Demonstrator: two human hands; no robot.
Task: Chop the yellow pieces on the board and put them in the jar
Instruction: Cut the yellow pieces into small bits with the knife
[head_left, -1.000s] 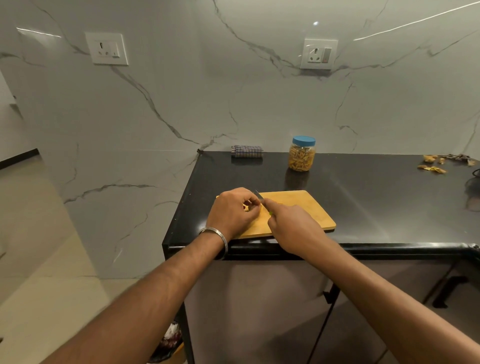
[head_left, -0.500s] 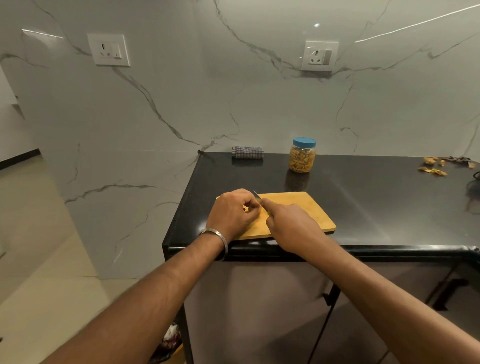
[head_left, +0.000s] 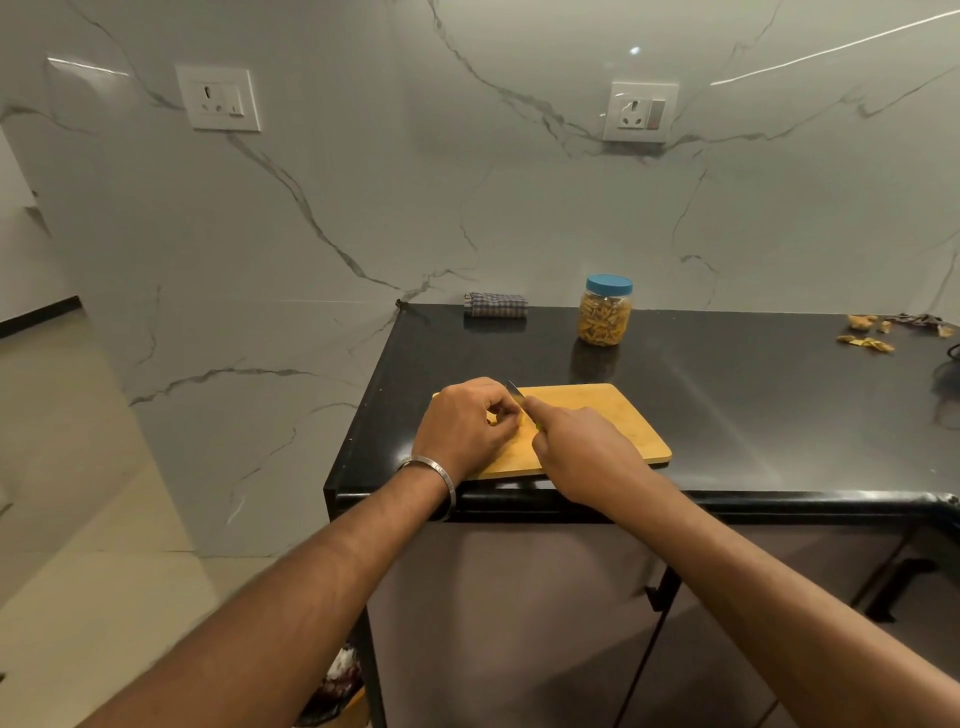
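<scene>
almost nothing had moved vs the earlier frames: both hands stayed at the same spot on the board, only the blade tip looked a bit lower.

nearest to the camera, the two forearms reached fwd over the edge of the black counter (head_left: 779, 415). the left hand (head_left: 462, 428), w/ a metal bangle (head_left: 434, 475) on the wrist, was curled over the left part of the wooden cutting board (head_left: 613, 421) and its fingers pinched a small yellow piece (head_left: 511, 422); most of that piece was hidden under the fingers. the right hand (head_left: 582, 452) was clenched around the handle of a knife (head_left: 515, 391), index finger stretched along the top; the handle was hidden, only the blade tip showed, just beside the left fingers and pointing away.

behind the board, well apart from it, stood the jar (head_left: 604, 312) upright w/ its blue lid on, filled w/ yellow-brown pieces. left of the jar, near the wall, lay a folded checked cloth (head_left: 496, 304). far right on the counter lay some yellow scraps (head_left: 865, 343). on the marble wall were two sockets (head_left: 218, 98).
</scene>
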